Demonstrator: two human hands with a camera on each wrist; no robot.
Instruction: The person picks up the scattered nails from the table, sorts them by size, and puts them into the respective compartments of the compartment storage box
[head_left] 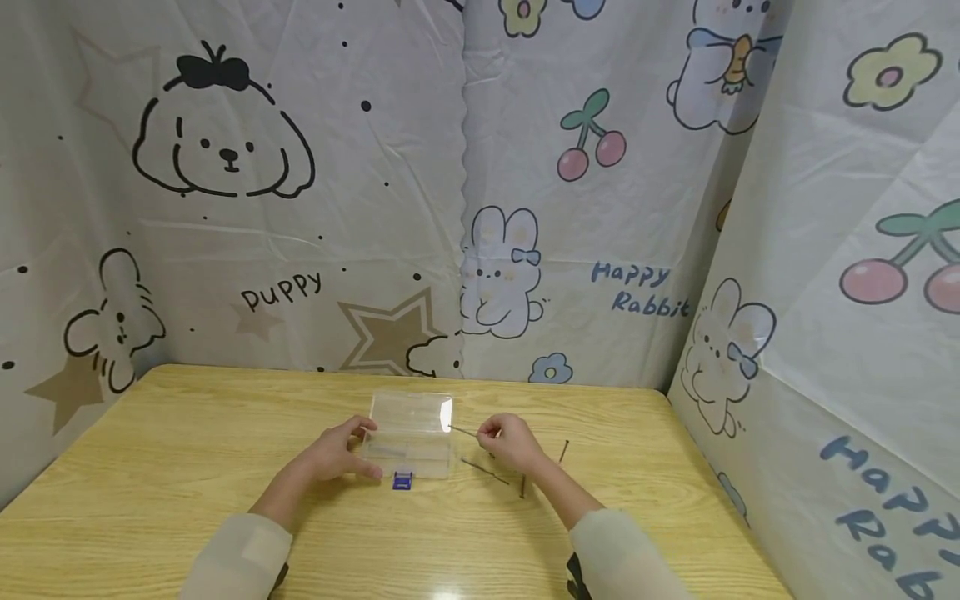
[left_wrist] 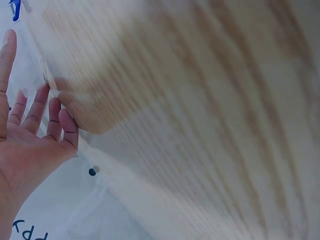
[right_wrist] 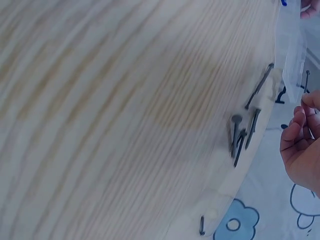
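Note:
A clear plastic box (head_left: 408,467) stands on the table with its lid (head_left: 408,410) raised at the back and a blue latch (head_left: 402,481) at the front. My left hand (head_left: 337,450) holds the box's left end, thumb by the front corner and fingers farther back. Between thumb and fingertips, my right hand (head_left: 512,442) pinches a thin metal nail (head_left: 463,431), which points left to the box's right side. Several loose nails (right_wrist: 254,127) lie on the table beneath and around that hand. A faint grey streak shows in the box, too unclear to name.
The wooden table (head_left: 187,450) has a light, striped grain. White printed cloth (head_left: 390,225) hangs behind it and along both sides. One nail (right_wrist: 202,226) lies apart from the others, near the table's far edge.

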